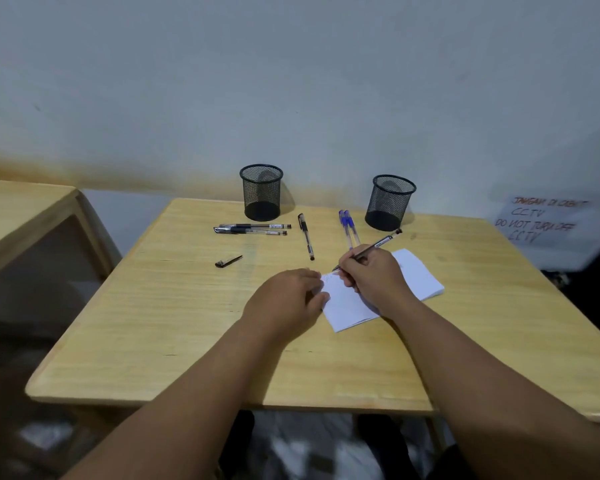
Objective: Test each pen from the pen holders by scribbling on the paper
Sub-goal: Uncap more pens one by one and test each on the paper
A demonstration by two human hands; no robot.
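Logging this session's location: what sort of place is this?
Probably a plain office or study room: a bare wooden desk against a white wall, two mesh pen holders, and a handwritten "do not turn off CCTV" notice.

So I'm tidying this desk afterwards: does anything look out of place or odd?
Both pen holders look empty; five pens lie loose on the table. A lone black cap lies apart from them, probably off the pen in the right hand.
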